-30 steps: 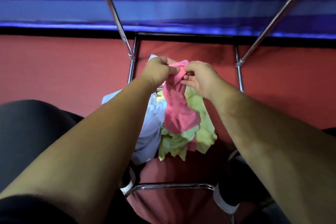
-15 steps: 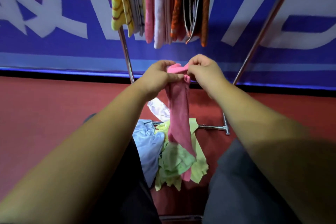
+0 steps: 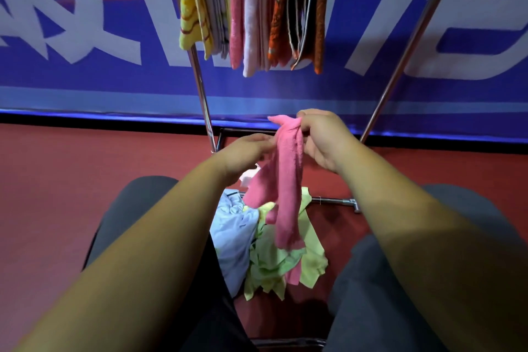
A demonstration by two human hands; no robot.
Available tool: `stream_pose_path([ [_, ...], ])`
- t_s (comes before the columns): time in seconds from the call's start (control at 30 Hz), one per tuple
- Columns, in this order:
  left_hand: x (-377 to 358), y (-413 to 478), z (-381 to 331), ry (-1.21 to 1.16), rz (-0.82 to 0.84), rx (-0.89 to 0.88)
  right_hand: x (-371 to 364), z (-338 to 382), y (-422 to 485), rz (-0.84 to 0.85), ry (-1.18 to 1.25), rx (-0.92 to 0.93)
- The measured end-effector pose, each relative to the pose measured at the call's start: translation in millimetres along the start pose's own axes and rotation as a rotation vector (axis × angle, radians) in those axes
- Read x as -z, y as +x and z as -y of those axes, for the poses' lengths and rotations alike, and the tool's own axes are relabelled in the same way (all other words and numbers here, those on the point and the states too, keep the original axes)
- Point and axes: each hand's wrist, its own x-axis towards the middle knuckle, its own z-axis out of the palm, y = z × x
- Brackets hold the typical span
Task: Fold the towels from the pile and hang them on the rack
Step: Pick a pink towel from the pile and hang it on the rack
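Pink towel (image 3: pixel 288 180), terry-textured, bunched lengthwise, hangs limp above the floor pile (image 3: pixel 271 263), before the rack (image 3: pixel 200 80). Right hand (image 3: pixel 323 140) pinches its top; left hand (image 3: pixel 245 151) meets its edge, hold indiscernible through blur.

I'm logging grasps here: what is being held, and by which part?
The pink towel: the right hand pinches its bunched top end; the left hand meets it just below, too blurred to tell a grip.
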Motion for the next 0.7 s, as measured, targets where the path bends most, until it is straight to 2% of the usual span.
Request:
stream_pose_path([
  [0.07,-8.7,4.0,0.0,0.026,-0.001,-0.022,1.3,-1.4,0.2,0.010,-0.016,-0.035],
  [0.2,-15.7,11.5,-2.1,-0.039,0.007,-0.068,-1.2,-0.7,8.4,-0.127,-0.114,-0.002],
  [0.33,-8.7,20.2,-0.3,-0.151,-0.138,-0.098,12.8,-3.6,23.4,-0.250,-0.176,-0.059],
  [0.47,-2.1,20.0,-5.1,-0.161,-0.230,-0.154,28.7,-6.9,29.5,-0.148,-0.097,-0.124],
  [0.53,1.4,21.5,-5.6,-0.185,-0.221,-0.179,28.7,-11.9,31.9,-0.074,-0.166,-0.149],
  [0.6,3.3,23.1,-5.5,-0.214,-0.193,-0.198,28.8,-21.0,32.5,-0.025,-0.287,-0.096],
  [0.7,4.3,25.5,-8.1,-0.236,-0.166,-0.223,31.5,-28.2,33.4,-0.068,-0.260,-0.070],
])
